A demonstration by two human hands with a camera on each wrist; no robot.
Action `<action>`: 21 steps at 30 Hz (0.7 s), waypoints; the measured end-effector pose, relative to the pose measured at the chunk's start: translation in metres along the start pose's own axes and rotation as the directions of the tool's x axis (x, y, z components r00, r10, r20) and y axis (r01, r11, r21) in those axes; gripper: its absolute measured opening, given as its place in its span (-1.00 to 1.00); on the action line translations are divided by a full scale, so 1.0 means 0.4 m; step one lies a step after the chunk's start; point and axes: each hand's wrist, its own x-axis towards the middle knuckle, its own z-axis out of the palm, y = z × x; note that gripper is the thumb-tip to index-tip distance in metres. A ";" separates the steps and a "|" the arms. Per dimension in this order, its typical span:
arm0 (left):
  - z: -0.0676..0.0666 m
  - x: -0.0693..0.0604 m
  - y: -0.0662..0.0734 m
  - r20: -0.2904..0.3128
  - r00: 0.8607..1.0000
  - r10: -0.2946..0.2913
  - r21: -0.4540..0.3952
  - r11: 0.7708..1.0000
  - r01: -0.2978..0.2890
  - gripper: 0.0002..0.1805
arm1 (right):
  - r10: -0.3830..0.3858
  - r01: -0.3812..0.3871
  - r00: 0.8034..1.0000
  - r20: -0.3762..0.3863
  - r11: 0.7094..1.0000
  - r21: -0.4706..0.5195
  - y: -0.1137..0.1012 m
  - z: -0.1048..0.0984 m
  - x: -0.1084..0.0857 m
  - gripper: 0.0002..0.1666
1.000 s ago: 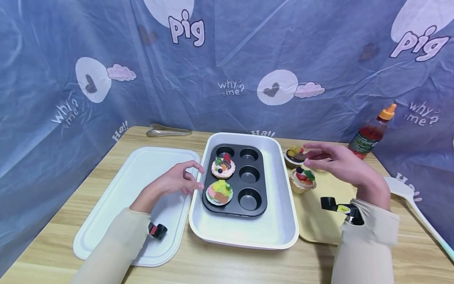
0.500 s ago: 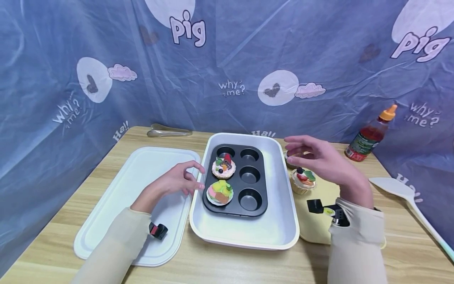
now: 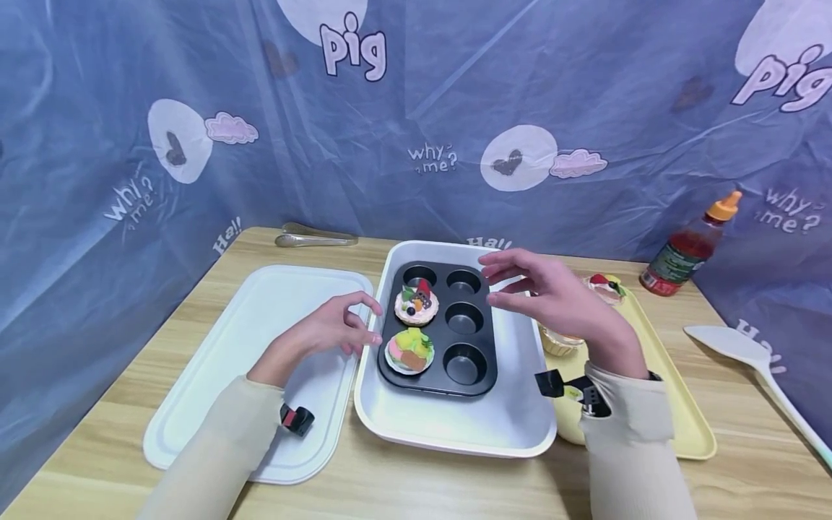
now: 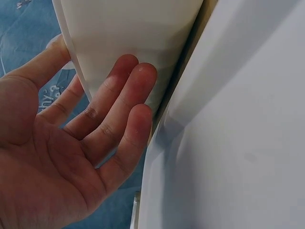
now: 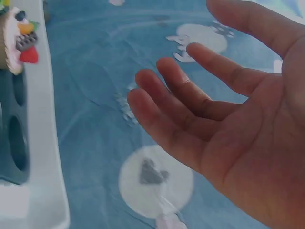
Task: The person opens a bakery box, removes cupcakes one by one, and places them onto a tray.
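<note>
A white rectangular pan (image 3: 455,430) holds a black muffin tin (image 3: 439,383). Two tartlets sit in the tin's left column: a pink-topped one (image 3: 417,306) in the middle cup and a yellow-topped one (image 3: 409,352) in the front cup. My left hand (image 3: 325,325) stays at the pan's left rim with loosely bent fingers; in the left wrist view its fingertips (image 4: 143,76) lie against or close by the outer wall (image 4: 128,28). Over the pan's right rim hovers my right hand (image 3: 546,292), fingers spread and holding nothing, as the right wrist view confirms.
A white tray (image 3: 292,289) lies left of the pan. The yellow tray (image 3: 689,433) on the right bears more tartlets (image 3: 607,287), partly hidden by my right hand. Metal tongs (image 3: 315,237), a sauce bottle (image 3: 682,253) and a white spoon (image 3: 734,343) lie around them.
My right hand has moved left from above the tartlets on the yellow tray to the pan's right rim, with nothing in it. The left hand keeps its place at the left rim.
</note>
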 end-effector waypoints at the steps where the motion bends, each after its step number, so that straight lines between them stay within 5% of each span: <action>1: 0.000 0.000 0.000 0.000 1.000 -0.001 0.002 1.000 0.001 -0.52 | -0.001 0.001 1.000 0.014 1.000 0.003 0.001 0.008 0.010 -0.45; 14: -0.004 0.003 0.000 0.009 1.000 0.009 -0.013 1.000 -0.009 -0.53 | 0.085 -0.078 0.975 0.205 0.996 -0.045 -0.039 0.097 0.162 -0.31; 21: -0.004 0.003 -0.002 0.015 1.000 0.003 -0.009 1.000 -0.003 -0.51 | 0.134 -0.132 0.975 0.177 0.991 -0.023 -0.021 0.179 0.222 -0.34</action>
